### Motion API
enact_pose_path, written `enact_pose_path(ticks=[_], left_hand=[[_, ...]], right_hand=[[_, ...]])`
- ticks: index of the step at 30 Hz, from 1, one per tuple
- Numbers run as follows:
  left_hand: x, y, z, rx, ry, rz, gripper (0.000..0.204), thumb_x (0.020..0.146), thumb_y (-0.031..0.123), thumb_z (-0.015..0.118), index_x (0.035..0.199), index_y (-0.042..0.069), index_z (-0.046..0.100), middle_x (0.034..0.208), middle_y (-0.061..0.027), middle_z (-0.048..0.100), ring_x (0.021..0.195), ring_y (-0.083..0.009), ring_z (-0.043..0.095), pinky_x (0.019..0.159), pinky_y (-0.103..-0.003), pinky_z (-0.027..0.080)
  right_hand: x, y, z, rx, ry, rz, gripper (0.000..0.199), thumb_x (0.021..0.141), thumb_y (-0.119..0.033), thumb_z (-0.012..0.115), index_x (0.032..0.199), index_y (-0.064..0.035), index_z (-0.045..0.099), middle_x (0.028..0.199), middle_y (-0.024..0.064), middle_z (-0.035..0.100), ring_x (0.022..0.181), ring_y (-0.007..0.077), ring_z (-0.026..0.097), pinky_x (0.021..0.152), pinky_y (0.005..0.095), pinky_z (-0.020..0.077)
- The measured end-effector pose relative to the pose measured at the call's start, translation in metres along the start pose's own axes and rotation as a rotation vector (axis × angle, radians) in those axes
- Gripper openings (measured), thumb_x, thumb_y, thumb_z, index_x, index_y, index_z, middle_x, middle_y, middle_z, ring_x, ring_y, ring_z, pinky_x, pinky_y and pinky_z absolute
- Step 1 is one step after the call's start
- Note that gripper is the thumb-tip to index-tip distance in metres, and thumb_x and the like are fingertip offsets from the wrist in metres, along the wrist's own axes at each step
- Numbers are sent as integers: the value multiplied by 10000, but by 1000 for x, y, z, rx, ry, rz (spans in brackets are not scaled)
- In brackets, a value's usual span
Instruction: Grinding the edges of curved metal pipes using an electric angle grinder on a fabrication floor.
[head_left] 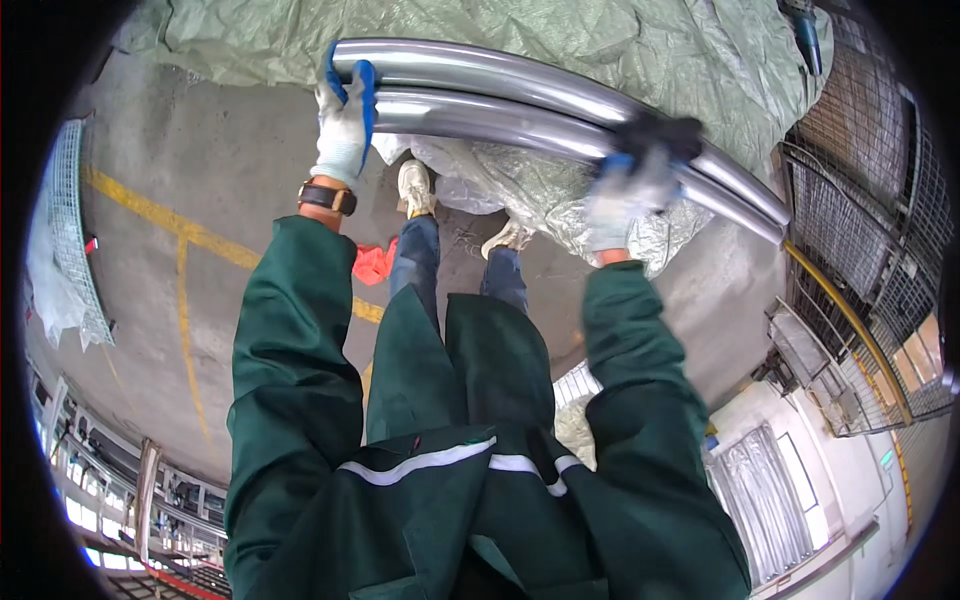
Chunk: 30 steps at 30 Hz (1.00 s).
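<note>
Two shiny metal tubes (470, 112) lie side by side across a crinkled, pale green plastic sheet. My left hand (345, 115), in a white glove with blue palm and fingers, grips them at their left end. On their right half is my right hand (632, 195), gloved the same way and smeared by motion. It presses a dark, soft-looking cloth (660, 137) against the tubes; the blur hides the cloth's details and most of the fingers.
The plastic sheet (250, 35) drapes toward my shoes. A red scrap (374, 262) lies on the grey floor beside yellow lines (200, 235). Wire-mesh cages (850, 200) stand at the right, a mesh rack (75, 230) at the left. A blue-green power tool (806, 40) lies at the far right.
</note>
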<state>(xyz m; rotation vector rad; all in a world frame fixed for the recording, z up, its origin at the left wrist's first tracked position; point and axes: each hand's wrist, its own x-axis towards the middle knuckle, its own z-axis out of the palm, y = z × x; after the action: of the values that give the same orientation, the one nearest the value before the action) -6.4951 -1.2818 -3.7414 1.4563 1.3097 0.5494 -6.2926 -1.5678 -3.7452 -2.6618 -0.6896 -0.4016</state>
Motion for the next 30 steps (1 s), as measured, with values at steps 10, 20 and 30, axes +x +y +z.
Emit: enact_pose_path(ticks=[10,20,30], left_hand=[[42,-13,-56,-22,-257,88,501,1064,277,454,1528,96,396,1372,-113,560,1130,-203,565,981,-335,463],[69,23,-5,611,171,322,558,1023,366,567,1513,149,414,1376,-139,577,1177,-247,590,991,-354,474],[121,43,17,264,73,206,497,1035,364,551,1485,173,462,1396,-120,567,1213,-246,573,1036,-342,443]], right_hand=[[-11,-191,54,517,-638,-517,430,823,-284,622,1249,-338,603,1256,140,548,1203,356,492,1139,662,199],[91,217,-17,-50,-41,-6,701,891,-338,673,1488,-96,395,1411,303,415,1268,478,431,1097,620,315],[17,-241,50,126,-291,-466,478,893,-407,577,1365,-338,552,1334,168,516,1352,392,394,1119,674,140]])
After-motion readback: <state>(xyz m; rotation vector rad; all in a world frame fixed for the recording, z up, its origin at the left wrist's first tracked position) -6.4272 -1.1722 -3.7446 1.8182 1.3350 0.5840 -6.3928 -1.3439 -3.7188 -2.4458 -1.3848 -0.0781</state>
